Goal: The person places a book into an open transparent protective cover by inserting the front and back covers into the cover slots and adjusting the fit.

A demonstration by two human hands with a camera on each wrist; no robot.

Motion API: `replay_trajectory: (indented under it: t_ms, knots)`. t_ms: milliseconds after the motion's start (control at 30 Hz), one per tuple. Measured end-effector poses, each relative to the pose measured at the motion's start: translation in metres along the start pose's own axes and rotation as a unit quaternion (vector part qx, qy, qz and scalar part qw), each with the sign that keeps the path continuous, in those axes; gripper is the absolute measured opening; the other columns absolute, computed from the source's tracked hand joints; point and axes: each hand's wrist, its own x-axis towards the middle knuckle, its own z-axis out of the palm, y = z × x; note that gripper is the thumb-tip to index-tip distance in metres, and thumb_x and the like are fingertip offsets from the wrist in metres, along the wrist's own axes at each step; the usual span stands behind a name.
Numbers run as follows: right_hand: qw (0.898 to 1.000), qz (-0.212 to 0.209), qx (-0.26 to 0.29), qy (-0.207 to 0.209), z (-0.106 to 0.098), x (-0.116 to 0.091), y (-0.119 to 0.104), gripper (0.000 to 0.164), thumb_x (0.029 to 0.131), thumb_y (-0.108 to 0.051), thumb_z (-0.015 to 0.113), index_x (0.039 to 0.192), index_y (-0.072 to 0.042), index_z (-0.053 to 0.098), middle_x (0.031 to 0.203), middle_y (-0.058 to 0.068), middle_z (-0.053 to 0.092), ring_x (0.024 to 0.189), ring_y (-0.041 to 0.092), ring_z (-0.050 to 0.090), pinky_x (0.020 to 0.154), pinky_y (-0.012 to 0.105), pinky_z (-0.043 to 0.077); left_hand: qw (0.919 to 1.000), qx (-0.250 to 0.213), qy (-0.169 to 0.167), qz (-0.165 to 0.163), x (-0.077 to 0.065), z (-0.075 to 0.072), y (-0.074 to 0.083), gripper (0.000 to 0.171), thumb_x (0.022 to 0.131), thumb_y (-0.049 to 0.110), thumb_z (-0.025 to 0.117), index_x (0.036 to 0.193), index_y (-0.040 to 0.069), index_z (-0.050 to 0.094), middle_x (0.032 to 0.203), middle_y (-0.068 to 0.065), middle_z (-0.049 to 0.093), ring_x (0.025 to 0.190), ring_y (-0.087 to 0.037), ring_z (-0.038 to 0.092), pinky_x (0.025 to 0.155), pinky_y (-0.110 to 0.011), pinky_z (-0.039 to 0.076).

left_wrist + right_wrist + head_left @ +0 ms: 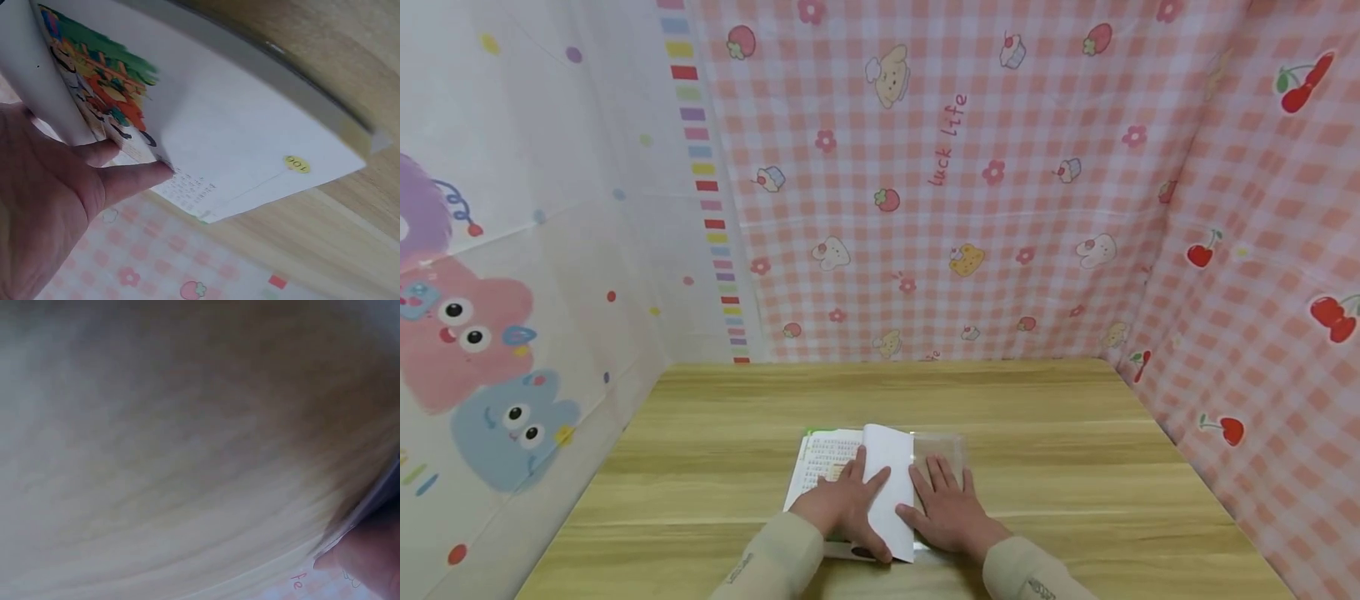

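An open book (825, 451) lies near the front of the table, its left part printed with text and a narrow blank white leaf (891, 492) standing to the right. My left hand (850, 500) rests across the book with fingers spread, its fingertips touching the page and the leaf. The left wrist view shows that hand (56, 194) on a page (250, 125) with a coloured picture and a yellow page number. A transparent plastic sheet (951, 442) extends from the book's right side. My right hand (951, 512) lies flat on it, thumb touching the white leaf.
The wooden table (700, 467) spreads around the book on every side. A pink checked cloth (925, 217) hangs behind it and continues on the right. On the left hangs a white cloth (587, 275) with cartoon figures.
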Motion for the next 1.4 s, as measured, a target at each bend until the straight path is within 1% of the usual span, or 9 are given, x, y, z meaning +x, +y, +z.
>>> replay_trajectory:
  t_ms: [200, 333, 433, 567, 700, 867, 1133, 1267, 1400]
  knots:
    - [1.0, -0.005, -0.025, 0.018, 0.002, -0.003, -0.001, 0.079, 0.094, -0.065, 0.026, 0.148, -0.008, 0.035, 0.153, 0.029, 0.024, 0.139, 0.043, 0.014, 0.105, 0.073, 0.011, 0.9999, -0.015, -0.004, 0.0, 0.0, 0.001, -0.002, 0.108, 0.053, 0.068, 0.077, 0.147, 0.032, 0.038, 0.158, -0.024, 0.006, 0.137, -0.042, 0.021, 0.099, -0.073, 0.029]
    - [1.0, 0.001, -0.02, 0.014, 0.007, -0.002, 0.001, 0.08, 0.094, -0.066, 0.025, 0.149, -0.008, 0.033, 0.154, 0.028, 0.022, 0.14, 0.041, 0.012, 0.106, 0.073, 0.011, 0.9999, -0.009, 0.001, 0.009, -0.002, 0.001, 0.0, 0.105, 0.054, 0.068, 0.077, 0.146, 0.032, 0.04, 0.159, -0.023, 0.006, 0.137, -0.044, 0.021, 0.098, -0.074, 0.029]
    - [1.0, -0.001, -0.003, 0.014, 0.004, -0.003, 0.001, 0.073, 0.097, -0.058, 0.03, 0.148, -0.006, 0.034, 0.153, 0.029, 0.022, 0.14, 0.043, 0.013, 0.105, 0.074, 0.011, 0.9998, 0.008, 0.007, 0.014, -0.003, 0.001, 0.003, 0.106, 0.054, 0.069, 0.075, 0.146, 0.03, 0.04, 0.159, -0.023, 0.006, 0.136, -0.045, 0.021, 0.096, -0.075, 0.03]
    - [1.0, -0.005, -0.008, 0.015, -0.006, -0.004, 0.0, 0.06, 0.1, -0.044, 0.037, 0.145, -0.004, 0.038, 0.152, 0.031, 0.025, 0.138, 0.045, 0.016, 0.104, 0.074, 0.014, 0.9995, 0.025, 0.015, 0.011, -0.002, 0.002, 0.004, 0.108, 0.054, 0.071, 0.074, 0.147, 0.029, 0.038, 0.159, -0.023, 0.006, 0.137, -0.045, 0.021, 0.096, -0.075, 0.03]
    - [1.0, 0.003, -0.017, 0.011, -0.007, -0.003, 0.005, 0.056, 0.1, -0.04, 0.038, 0.145, -0.005, 0.04, 0.152, 0.029, 0.027, 0.139, 0.043, 0.017, 0.104, 0.074, 0.016, 0.9988, 0.044, 0.021, 0.002, 0.002, 0.005, 0.002, 0.109, 0.055, 0.073, 0.072, 0.148, 0.028, 0.037, 0.159, -0.023, 0.006, 0.136, -0.045, 0.021, 0.095, -0.075, 0.031]
    - [1.0, 0.001, -0.004, 0.012, -0.002, -0.001, 0.01, 0.057, 0.1, -0.039, 0.038, 0.145, -0.005, 0.038, 0.152, 0.029, 0.026, 0.139, 0.043, 0.016, 0.103, 0.074, 0.015, 0.9982, 0.055, 0.023, -0.001, 0.005, 0.006, 0.003, 0.11, 0.054, 0.075, 0.071, 0.148, 0.029, 0.036, 0.159, -0.023, 0.007, 0.136, -0.045, 0.022, 0.095, -0.074, 0.032]
    - [1.0, -0.001, -0.012, 0.002, -0.002, -0.002, 0.012, 0.06, 0.1, -0.043, 0.037, 0.146, -0.004, 0.038, 0.152, 0.029, 0.025, 0.139, 0.043, 0.015, 0.104, 0.073, 0.014, 0.9996, 0.018, 0.018, -0.016, 0.003, 0.001, 0.008, 0.11, 0.056, 0.068, 0.075, 0.149, 0.024, 0.036, 0.157, -0.027, 0.007, 0.134, -0.048, 0.026, 0.093, -0.073, 0.035]
    - [1.0, 0.002, -0.017, -0.001, -0.001, -0.002, 0.011, 0.06, 0.1, -0.043, 0.038, 0.146, -0.006, 0.038, 0.153, 0.029, 0.024, 0.139, 0.042, 0.015, 0.105, 0.072, 0.015, 0.9985, 0.045, 0.025, -0.016, 0.003, 0.002, 0.01, 0.108, 0.056, 0.069, 0.074, 0.148, 0.024, 0.038, 0.157, -0.027, 0.01, 0.132, -0.048, 0.029, 0.092, -0.07, 0.039]
    - [1.0, 0.008, -0.028, 0.002, 0.0, -0.003, 0.01, 0.061, 0.1, -0.046, 0.036, 0.147, -0.007, 0.037, 0.153, 0.028, 0.024, 0.14, 0.042, 0.015, 0.105, 0.072, 0.015, 0.9977, 0.061, 0.029, 0.0, 0.003, 0.008, 0.01, 0.108, 0.057, 0.074, 0.069, 0.148, 0.026, 0.037, 0.158, -0.025, 0.009, 0.135, -0.045, 0.026, 0.098, -0.067, 0.035]
